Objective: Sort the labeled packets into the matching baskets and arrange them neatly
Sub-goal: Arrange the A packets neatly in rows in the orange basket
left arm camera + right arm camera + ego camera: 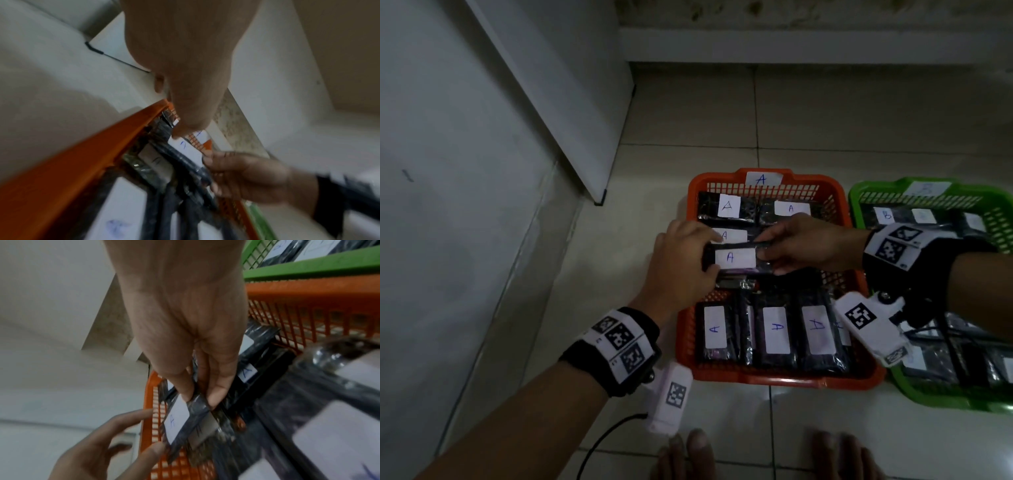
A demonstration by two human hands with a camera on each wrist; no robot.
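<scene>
An orange basket (774, 377) tagged "A" sits on the tiled floor and holds several dark packets with white "A" labels. Over its middle, both hands hold one "A" packet (734, 257) level. My left hand (710, 255) grips its left end between thumb and fingers. My right hand (765, 255) pinches its right end. In the right wrist view, the right hand's fingertips (185, 395) clamp the dark wrap of the packet (176, 418), while the left hand (115, 443) touches its far edge. The left wrist view shows the packet (189, 151) edge-on above the orange basket's rim (82, 152).
A green basket (928, 399) tagged "B" with dark packets stands right of the orange one, rims nearly touching. A white panel (558, 102) and a wall close off the left side. The person's feet (688, 455) are at the bottom edge. Bare tiles lie beyond the baskets.
</scene>
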